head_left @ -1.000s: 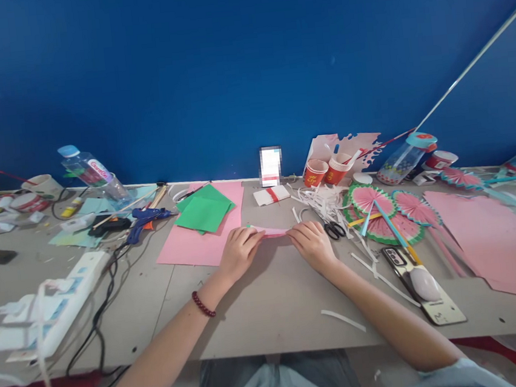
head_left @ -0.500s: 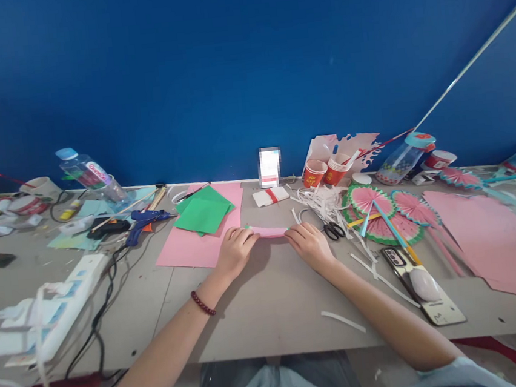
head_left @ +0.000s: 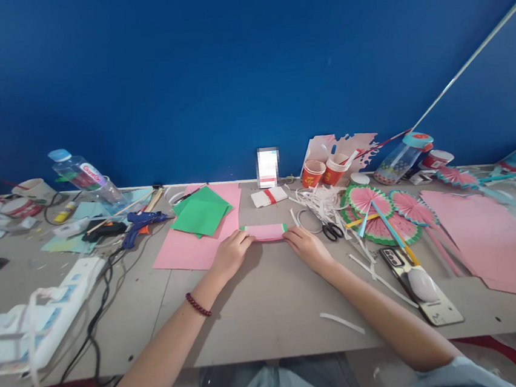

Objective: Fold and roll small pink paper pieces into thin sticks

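Between my hands, over the middle of the table, is a folded strip of pink paper (head_left: 266,233) with green at both short ends. My left hand (head_left: 232,252) pinches its left end, and my right hand (head_left: 307,244) grips the right end. The thumbs are partly hidden under the fingers. Left of the strip, green paper sheets (head_left: 201,212) lie on a larger pink sheet (head_left: 186,254). Black-handled scissors (head_left: 333,231) rest just beyond my right hand, beside a heap of white paper strips (head_left: 320,202).
Pleated watermelon-like paper fans (head_left: 371,202) and a phone (head_left: 440,313) with a white mouse (head_left: 422,285) on it lie at the right. Red paper cups (head_left: 313,175) stand behind. At the left are a blue glue gun (head_left: 141,226), a power strip (head_left: 71,312) and a bottle (head_left: 83,174).
The pink strip has tilted or opened a little, so more of its broad face and its green ends show. Both hands still hold its ends, and the view has shifted slightly.
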A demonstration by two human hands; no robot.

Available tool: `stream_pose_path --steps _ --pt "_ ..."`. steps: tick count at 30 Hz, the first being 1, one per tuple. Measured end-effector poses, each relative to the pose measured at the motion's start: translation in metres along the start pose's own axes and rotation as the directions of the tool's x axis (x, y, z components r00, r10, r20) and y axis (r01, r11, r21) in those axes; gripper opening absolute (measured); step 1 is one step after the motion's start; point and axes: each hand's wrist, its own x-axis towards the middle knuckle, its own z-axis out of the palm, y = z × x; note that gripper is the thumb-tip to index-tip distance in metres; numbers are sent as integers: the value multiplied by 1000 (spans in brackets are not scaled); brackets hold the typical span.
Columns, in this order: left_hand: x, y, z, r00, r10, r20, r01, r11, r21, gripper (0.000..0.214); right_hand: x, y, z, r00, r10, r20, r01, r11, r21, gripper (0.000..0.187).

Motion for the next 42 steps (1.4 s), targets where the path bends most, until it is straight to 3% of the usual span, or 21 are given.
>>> stream_pose_path --steps 4,13,18,22,30,36,42 --pt "1 -2 1 1000 -18 8 17 1000 3 22 1 2 -1 998 45 33 -45 999 15 20" --pt "-1 -9 9 998 -66 -8 66 997 32 19 3 7 2 980 192 53 -199 949 245 9" --pt "-2 -5 -3 994 -45 101 46 999 -3 24 5 9 2 970 235 62 -243 924 296 10" --pt "1 -3 -11 979 -64 194 67 998 -6 31 7 7 -3 961 243 133 -268 938 220 12" --pt "20 -20 -16 970 -152 189 201 941 -272 23 24 7 -15 918 308 251 -359 914 191 12" --pt "23 -37 -5 969 -206 133 244 857 -453 18 39 20 -14 908 314 278 -390 875 285 13" --pt "22 -46 4 949 -269 163 314 773 -551 13 51 31 -15 866 320 383 -432 865 254 16"
